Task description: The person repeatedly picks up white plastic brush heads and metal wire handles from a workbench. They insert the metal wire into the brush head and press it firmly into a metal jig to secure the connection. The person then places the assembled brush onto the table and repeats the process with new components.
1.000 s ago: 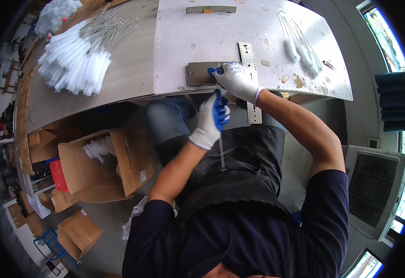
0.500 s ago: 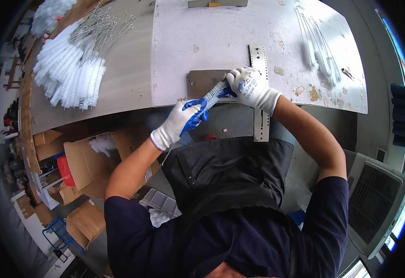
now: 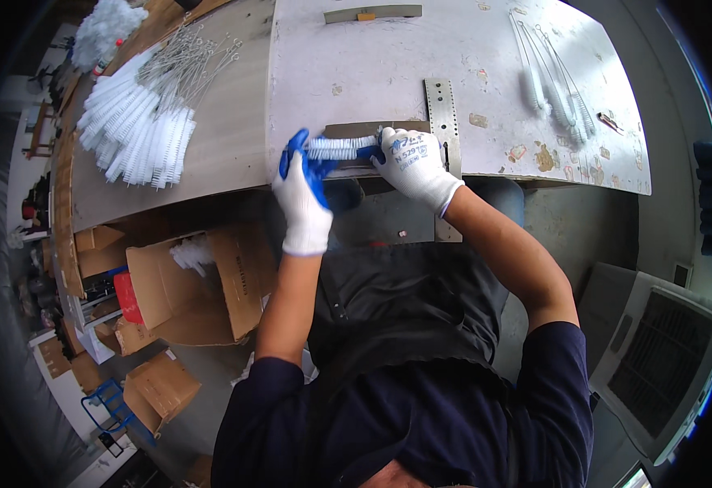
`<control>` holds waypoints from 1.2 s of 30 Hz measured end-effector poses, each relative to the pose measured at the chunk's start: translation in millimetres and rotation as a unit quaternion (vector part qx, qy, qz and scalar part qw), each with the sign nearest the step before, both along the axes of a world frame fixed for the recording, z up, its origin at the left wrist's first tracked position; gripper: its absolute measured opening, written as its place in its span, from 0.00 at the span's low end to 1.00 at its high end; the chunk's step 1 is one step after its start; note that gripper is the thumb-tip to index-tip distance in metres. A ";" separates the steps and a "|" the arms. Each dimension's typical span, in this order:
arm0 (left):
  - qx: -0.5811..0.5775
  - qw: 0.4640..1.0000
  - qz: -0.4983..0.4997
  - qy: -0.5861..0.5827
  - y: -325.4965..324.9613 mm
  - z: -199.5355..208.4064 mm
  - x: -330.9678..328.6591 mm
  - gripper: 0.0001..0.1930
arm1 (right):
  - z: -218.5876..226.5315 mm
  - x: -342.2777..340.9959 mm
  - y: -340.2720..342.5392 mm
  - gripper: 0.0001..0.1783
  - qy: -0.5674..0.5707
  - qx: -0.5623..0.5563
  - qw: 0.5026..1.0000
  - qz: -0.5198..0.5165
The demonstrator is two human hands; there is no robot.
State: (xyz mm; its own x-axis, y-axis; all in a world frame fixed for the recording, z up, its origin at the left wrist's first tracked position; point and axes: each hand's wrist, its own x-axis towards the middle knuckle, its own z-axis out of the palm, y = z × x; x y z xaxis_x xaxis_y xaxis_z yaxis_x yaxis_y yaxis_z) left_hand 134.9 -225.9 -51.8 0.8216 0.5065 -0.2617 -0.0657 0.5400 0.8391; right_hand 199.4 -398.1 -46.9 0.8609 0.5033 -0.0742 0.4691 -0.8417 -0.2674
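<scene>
A white-bristled tube brush (image 3: 338, 148) lies nearly level between my hands, above the table's front edge. My right hand (image 3: 413, 163), in a white glove with blue-coated fingers, is closed around the brush's right end. My left hand (image 3: 301, 191), gloved alike, is at the other end with its fingers stretched up and its blue palm turned toward the bristles. The brush's wire handle cannot be made out. Just behind the brush is a flat grey metal block (image 3: 356, 129), partly covered by it. A perforated metal bar (image 3: 441, 110) runs beside my right hand.
Many white brushes with looped wire handles (image 3: 140, 134) are piled at the left. Several more brushes (image 3: 558, 85) lie at the right near a small red-handled tool (image 3: 610, 123). A metal strip (image 3: 372, 13) sits at the back. An open cardboard box (image 3: 181, 297) stands below left.
The brush has turned from a slant to nearly level. My left hand has swung upright and its fingers have uncurled. My right hand has shifted left and slightly down.
</scene>
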 end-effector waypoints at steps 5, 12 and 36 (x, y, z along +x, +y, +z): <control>-0.117 0.991 0.010 0.061 -0.7 -10.7 85.1 0.13 | -8.2 26.6 -15.1 0.18 -0.075 -0.013 0.985 0.156; 0.149 0.940 -0.258 0.168 -65.2 3.7 150.7 0.11 | -30.3 27.4 -25.8 0.12 -0.141 0.038 0.968 0.206; 0.935 0.233 -0.012 0.268 289.4 50.6 81.1 0.27 | -22.5 22.8 -28.2 0.17 -0.155 0.241 0.958 0.014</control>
